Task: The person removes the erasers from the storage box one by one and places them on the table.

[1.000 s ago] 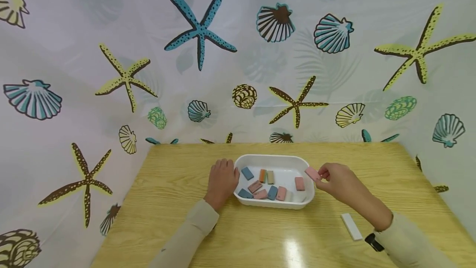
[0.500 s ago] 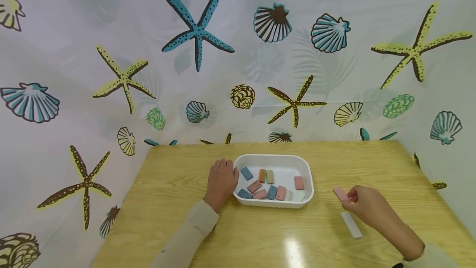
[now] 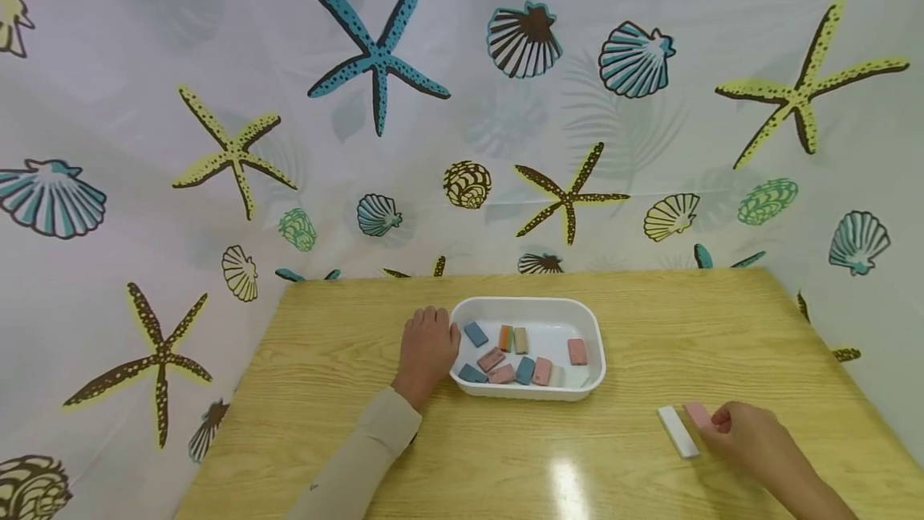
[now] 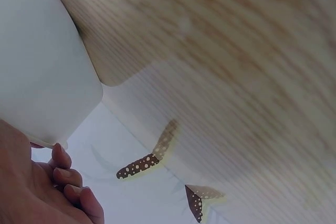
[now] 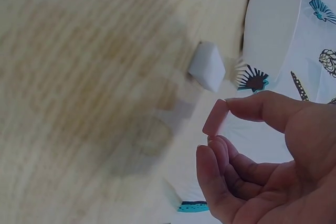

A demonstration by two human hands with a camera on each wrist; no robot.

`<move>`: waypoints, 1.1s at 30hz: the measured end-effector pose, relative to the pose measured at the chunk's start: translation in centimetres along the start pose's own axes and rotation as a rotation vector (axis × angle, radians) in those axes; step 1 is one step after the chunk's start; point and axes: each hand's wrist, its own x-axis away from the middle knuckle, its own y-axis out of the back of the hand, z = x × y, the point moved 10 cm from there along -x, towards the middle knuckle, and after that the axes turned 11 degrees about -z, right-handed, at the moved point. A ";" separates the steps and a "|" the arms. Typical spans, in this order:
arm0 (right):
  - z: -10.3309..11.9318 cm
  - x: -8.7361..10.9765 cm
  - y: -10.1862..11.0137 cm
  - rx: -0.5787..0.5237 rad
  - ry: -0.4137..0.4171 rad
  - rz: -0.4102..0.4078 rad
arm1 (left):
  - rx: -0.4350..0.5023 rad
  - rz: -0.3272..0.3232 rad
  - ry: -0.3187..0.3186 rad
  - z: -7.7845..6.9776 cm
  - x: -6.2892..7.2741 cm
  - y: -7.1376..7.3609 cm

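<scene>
On the right side of the table, my right hand (image 3: pixel 758 444) pinches a pink eraser (image 3: pixel 697 414) between thumb and fingers. The right wrist view shows the eraser (image 5: pixel 216 116) edge-on at the fingertips, close over the wood. Just left of it lies a long white block (image 3: pixel 678 432), flat on the table. My left hand (image 3: pixel 427 347) grips the left end of a white plastic tub (image 3: pixel 527 394), with the thumb at the rim. In the left wrist view its curled fingers (image 4: pixel 68 177) sit by the tub's rim; the thumb is mostly hidden there.
Inside the tub lie several small erasers: blue ones (image 3: pixel 476 334), pink ones (image 3: pixel 577 351), a tan one (image 3: pixel 520 340), an orange-and-green one (image 3: pixel 505 338) and whitish ones. A curtain (image 3: pixel 404 183) printed with starfish and shells surrounds the wooden table (image 3: pixel 346 311).
My right hand has carried the pink eraser from the tub's right rim rightward and toward me, past the white block and down close to the table. The left hand stays at the tub.
</scene>
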 end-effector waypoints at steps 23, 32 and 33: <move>0.4 0.5 -2.4 -0.076 0.005 0.014 | 0.005 -0.018 -0.009 0.0 -0.1 0.0; 1.0 0.8 -3.0 -0.111 -0.004 0.025 | 0.013 -0.012 -0.006 0.0 0.0 0.1; 1.0 0.9 -3.0 -0.113 -0.005 0.022 | 0.012 -0.012 -0.005 0.0 0.0 0.1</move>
